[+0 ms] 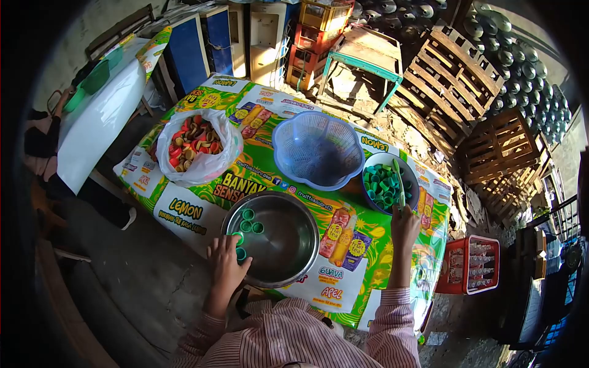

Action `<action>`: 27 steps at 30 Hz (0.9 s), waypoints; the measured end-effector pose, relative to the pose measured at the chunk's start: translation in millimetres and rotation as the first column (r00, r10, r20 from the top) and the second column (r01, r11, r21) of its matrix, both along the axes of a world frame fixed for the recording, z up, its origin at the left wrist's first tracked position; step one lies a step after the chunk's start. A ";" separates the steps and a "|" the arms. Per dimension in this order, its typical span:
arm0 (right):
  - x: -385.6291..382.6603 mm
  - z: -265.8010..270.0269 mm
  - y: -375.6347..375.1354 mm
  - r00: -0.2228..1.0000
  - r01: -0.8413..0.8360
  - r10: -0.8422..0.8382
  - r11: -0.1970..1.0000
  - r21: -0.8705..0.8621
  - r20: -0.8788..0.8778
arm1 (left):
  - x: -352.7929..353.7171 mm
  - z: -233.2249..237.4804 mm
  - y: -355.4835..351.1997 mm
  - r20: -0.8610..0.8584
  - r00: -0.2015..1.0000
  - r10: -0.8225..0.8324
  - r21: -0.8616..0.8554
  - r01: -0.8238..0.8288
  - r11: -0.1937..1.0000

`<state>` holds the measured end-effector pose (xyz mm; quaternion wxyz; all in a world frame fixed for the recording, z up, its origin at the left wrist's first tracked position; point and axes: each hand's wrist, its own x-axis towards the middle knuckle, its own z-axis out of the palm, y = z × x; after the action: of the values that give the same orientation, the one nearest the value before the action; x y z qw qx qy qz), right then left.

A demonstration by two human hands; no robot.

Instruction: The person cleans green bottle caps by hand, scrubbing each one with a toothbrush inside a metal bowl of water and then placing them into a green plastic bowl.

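Observation:
My left hand [227, 262] is at the left rim of a steel bowl [285, 245], its fingers closed round a green cap [237, 237]; another green cap [241, 253] touches the fingertips. Several more green caps [248, 226] lie inside the bowl. At the right, my right hand [405, 223] grips the lower end of a green-handled utensil [401, 184], which leans over a bowl of green caps [380, 187]. The utensil's exact kind cannot be made out.
A blue plastic basket [319, 150] stands mid-table. Red and tan caps [195, 144] fill a white plastic bag [228, 132] at the left. A red crate [469, 265] stands beyond the table's right edge. Another person's arm [61, 103] shows at the far left.

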<state>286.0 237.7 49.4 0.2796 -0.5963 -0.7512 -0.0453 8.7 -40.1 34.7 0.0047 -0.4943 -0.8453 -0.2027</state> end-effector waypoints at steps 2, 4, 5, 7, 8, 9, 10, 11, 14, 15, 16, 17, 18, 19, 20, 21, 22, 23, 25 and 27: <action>8.1 -8.3 -4.6 0.998 -0.008 0.011 0.999 0.041 -0.062 | 2.9 2.8 5.0 0.000 1.000 0.022 -0.027 -0.022 0.999; 12.0 -14.2 -22.0 0.987 -0.024 0.031 0.999 0.046 -0.155 | 3.4 0.1 4.4 0.013 0.999 0.041 -0.068 -0.040 0.997; 8.9 -17.7 -33.8 0.969 -0.011 0.010 1.000 -0.006 -0.245 | 3.0 -1.7 4.2 0.023 0.998 0.054 -0.101 -0.052 0.994; -2.9 -18.6 -67.0 0.912 -0.033 0.022 0.999 -0.019 -0.411 | 2.4 -3.5 8.1 0.007 0.997 0.077 -0.125 -0.075 0.989; -9.1 -19.5 -82.4 0.895 -0.063 0.034 0.997 -0.049 -0.445 | 2.2 -2.2 9.9 0.002 0.996 0.088 -0.149 -0.087 0.985; -14.5 -21.0 -98.9 0.877 -0.099 0.048 0.992 -0.083 -0.478 | 2.8 -2.0 7.9 -0.002 0.994 0.106 -0.178 -0.105 0.979; -20.9 -19.9 -114.8 0.862 -0.150 0.067 0.981 -0.126 -0.502 | 0.6 -1.9 8.7 -0.005 0.991 0.130 -0.188 -0.129 0.974; -25.9 -17.9 -130.5 0.846 -0.198 0.082 0.966 -0.167 -0.527 | -1.7 -2.2 9.7 0.006 0.992 0.125 -0.195 -0.122 0.973; -36.4 -17.2 -161.1 0.841 -0.322 0.158 0.915 -0.244 -0.518 | -5.4 -5.1 10.3 0.017 0.992 0.121 -0.212 -0.115 0.971; -38.7 -18.3 -167.5 0.834 -0.348 0.177 0.904 -0.249 -0.523 | -5.2 -5.6 10.6 0.016 0.994 0.106 -0.213 -0.100 0.972; -39.2 -23.4 -171.8 0.830 -0.374 0.188 0.886 -0.273 -0.526 | -3.9 -3.2 11.3 0.034 0.993 0.116 -0.235 -0.105 0.966; -41.3 -21.8 -175.8 0.829 -0.379 0.191 0.883 -0.277 -0.526 | -4.0 -5.3 10.3 0.034 0.992 0.122 -0.239 -0.110 0.965; -43.6 -17.8 -179.3 0.821 -0.382 0.164 0.870 -0.313 -0.547 | -4.5 -9.1 10.8 0.034 0.996 0.080 -0.202 -0.072 0.977; -45.2 -15.2 -181.1 0.813 -0.385 0.136 0.855 -0.347 -0.566 | -4.4 -11.2 11.5 0.032 0.999 0.038 -0.165 -0.032 0.986; -46.0 -14.9 -181.3 0.810 -0.390 0.137 0.852 -0.349 -0.569 | -3.6 -11.8 12.7 0.032 0.999 0.040 -0.164 -0.034 0.986; -45.2 -15.7 -180.1 0.810 -0.390 0.139 0.853 -0.347 -0.570 | -2.0 -11.8 15.1 0.069 0.995 -0.073 -0.114 0.081 0.990; -43.5 -17.4 -178.9 0.814 -0.412 0.177 0.848 -0.335 -0.554 | -0.2 -11.9 17.7 0.100 0.977 -0.189 -0.061 0.196 0.979; -42.7 -18.1 -177.6 0.816 -0.432 0.214 0.843 -0.321 -0.537 | 1.4 -13.4 21.6 0.099 0.976 -0.191 -0.058 0.198 0.979; -45.7 -14.2 -177.4 0.804 -0.435 0.206 0.844 -0.314 -0.558 | 6.1 -20.7 29.7 0.120 0.924 -0.362 0.035 0.361 0.932; -46.8 -11.2 -178.1 0.793 -0.440 0.203 0.843 -0.309 -0.575 | 8.9 -25.2 36.1 0.094 0.920 -0.381 0.072 0.375 0.924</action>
<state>239.3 59.6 38.2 0.3380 -0.4915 -0.7303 0.3329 17.6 -4.0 9.5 -0.0664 -0.6363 -0.7275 -0.2480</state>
